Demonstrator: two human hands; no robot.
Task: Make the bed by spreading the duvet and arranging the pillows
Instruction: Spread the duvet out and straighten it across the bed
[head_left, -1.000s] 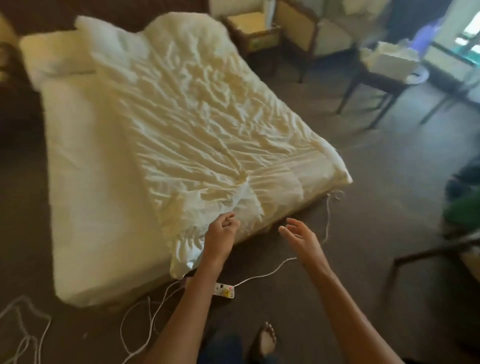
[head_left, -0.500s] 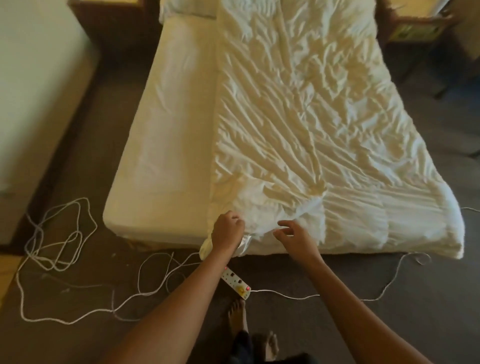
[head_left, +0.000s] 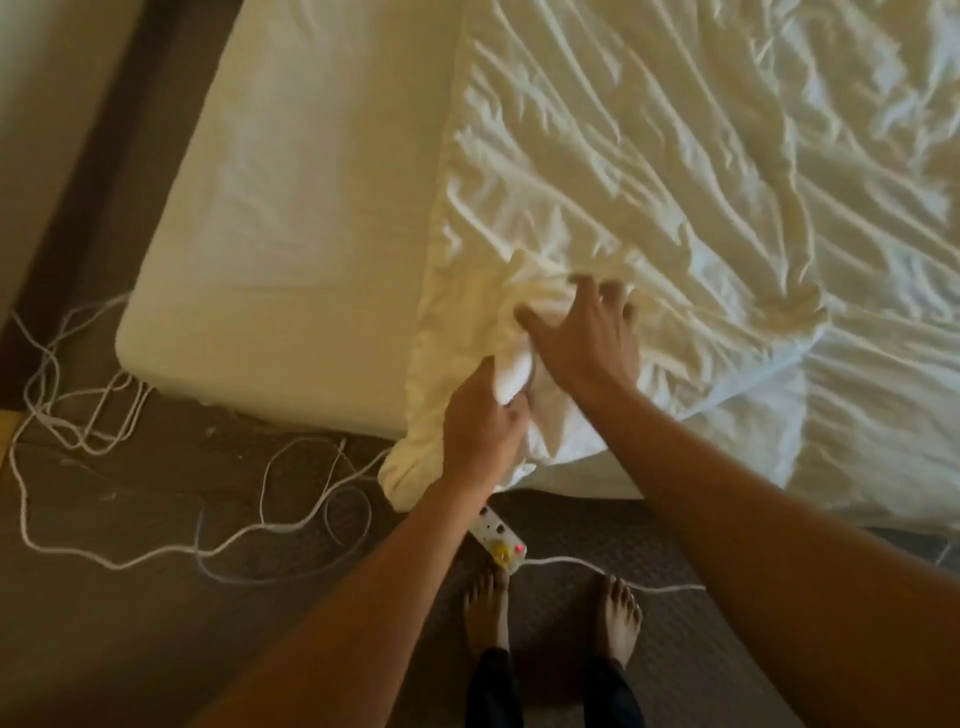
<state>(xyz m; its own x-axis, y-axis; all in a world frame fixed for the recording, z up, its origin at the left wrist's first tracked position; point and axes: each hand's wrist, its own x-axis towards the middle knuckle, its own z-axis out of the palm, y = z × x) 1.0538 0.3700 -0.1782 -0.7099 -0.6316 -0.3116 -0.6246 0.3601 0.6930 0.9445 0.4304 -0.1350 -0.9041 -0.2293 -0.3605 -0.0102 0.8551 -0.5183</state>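
A crumpled white duvet (head_left: 701, 208) lies over the right part of the bed; its near left corner hangs over the foot edge. My left hand (head_left: 480, 421) grips a bunched fold of that corner. My right hand (head_left: 587, 338) lies on the duvet just beyond it, fingers spread and pressing into the bunched fabric. The bare mattress (head_left: 291, 197) shows on the left side of the bed. No pillow is in view.
A white power strip (head_left: 498, 540) lies on the carpet by my bare feet (head_left: 550, 618). Its white cable (head_left: 156, 519) runs in loose loops across the floor to the left of the bed's corner. A pale surface borders the far left.
My head has dropped closer over the bed's foot. My right hand has moved forward onto the duvet and spread out. My left hand keeps its grip on the corner.
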